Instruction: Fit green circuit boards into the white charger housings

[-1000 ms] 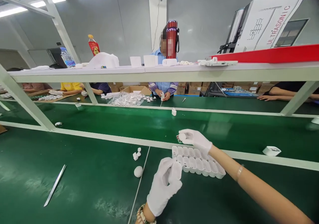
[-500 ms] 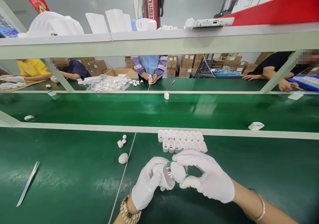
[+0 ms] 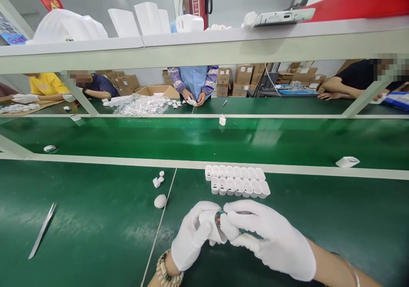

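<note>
Both hands wear white gloves and meet low in the middle of the view, above the green mat. My left hand (image 3: 193, 238) is closed round a white plastic charger shell (image 3: 213, 227). My right hand (image 3: 271, 240) pinches a small part with a green circuit board (image 3: 220, 215) against the shell's open end. Just beyond the hands, two rows of several white shells (image 3: 238, 180) stand side by side on the mat.
Metal tweezers (image 3: 41, 231) lie at the left. A white lump (image 3: 160, 201) and small white bits (image 3: 158, 179) sit near a seam line. A white piece (image 3: 347, 162) rests on the conveyor belt (image 3: 128, 138). Other people work across the belt, under a shelf (image 3: 204, 48).
The hands came together from the shell rows toward me; the right hand brought the circuit part to the shell in the left hand and now presses it further in.
</note>
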The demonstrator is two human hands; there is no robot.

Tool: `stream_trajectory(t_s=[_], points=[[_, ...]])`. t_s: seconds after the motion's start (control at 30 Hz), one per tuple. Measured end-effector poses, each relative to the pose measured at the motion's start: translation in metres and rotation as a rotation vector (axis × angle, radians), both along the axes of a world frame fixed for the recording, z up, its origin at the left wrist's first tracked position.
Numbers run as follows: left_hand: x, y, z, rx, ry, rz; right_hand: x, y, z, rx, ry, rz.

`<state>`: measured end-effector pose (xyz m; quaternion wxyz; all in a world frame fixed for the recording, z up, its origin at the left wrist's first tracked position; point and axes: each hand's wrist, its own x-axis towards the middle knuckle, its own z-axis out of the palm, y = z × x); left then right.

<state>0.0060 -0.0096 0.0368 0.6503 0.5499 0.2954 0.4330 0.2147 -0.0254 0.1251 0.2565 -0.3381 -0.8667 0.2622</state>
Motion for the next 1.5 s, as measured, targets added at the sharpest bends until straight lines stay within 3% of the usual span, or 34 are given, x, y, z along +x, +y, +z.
stream_trajectory(t_s=[0.27,0.5,0.7,0.83,0.93,1.03,1.17,1.3,1.5], points=[[0.002,-0.002,0.006,0.002,0.087,0.049,-0.002,-0.003,0.001,-0.061,-0.161,-0.041],[0.005,-0.001,0.010,0.001,0.053,-0.003,-0.004,0.000,-0.006,-0.039,-0.214,-0.053],[0.009,-0.001,0.014,-0.015,-0.005,0.008,-0.007,0.007,-0.010,0.137,-0.235,-0.008],[0.006,0.000,0.010,-0.056,-0.069,0.028,-0.015,0.006,-0.022,0.352,-0.274,-0.060],[0.006,0.001,0.007,-0.108,-0.102,0.022,-0.022,0.005,-0.031,0.391,-0.289,-0.054],[0.009,0.003,0.007,-0.137,-0.113,-0.006,-0.025,0.006,-0.031,0.319,-0.259,-0.047],[0.018,0.005,0.011,0.047,-0.008,-0.071,-0.021,0.007,-0.031,0.103,-0.090,-0.115],[0.022,0.007,0.007,0.141,0.178,-0.115,-0.015,0.009,-0.039,0.053,-0.007,-0.209],[0.017,0.006,0.000,0.058,0.353,-0.197,-0.001,0.018,-0.036,-0.040,0.055,-0.149]])
